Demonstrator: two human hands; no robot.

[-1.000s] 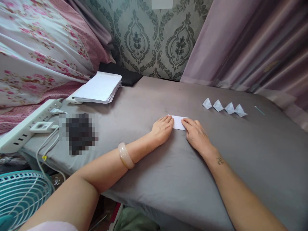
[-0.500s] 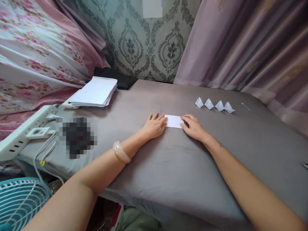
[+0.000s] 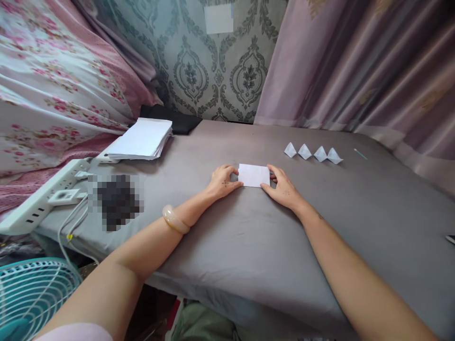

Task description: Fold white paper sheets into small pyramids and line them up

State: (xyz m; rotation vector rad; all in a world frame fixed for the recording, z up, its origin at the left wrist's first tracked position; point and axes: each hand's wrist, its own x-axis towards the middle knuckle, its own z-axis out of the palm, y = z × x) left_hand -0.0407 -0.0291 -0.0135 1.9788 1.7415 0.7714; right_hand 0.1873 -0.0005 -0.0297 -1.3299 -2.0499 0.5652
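A small white folded paper (image 3: 254, 175) is held between both hands over the grey-covered table (image 3: 241, 246). My left hand (image 3: 223, 181) grips its left edge between thumb and fingers. At the right edge, my right hand (image 3: 282, 188) pinches the paper, its thumb along the near side and its fingers behind. Several white folded paper pieces with pointed tops (image 3: 313, 152) stand in a row to the right, beyond my right hand.
A stack of white paper (image 3: 140, 139) lies at the back left. Nearer are a white power strip (image 3: 46, 194) with cables and a blurred-out dark patch (image 3: 119, 201). A thin stick (image 3: 360, 154) lies far right. A teal fan (image 3: 31, 298) stands at lower left.
My left hand has gone from lying flat on the paper to gripping its left edge. More of the paper's face now shows. The view has shifted slightly.
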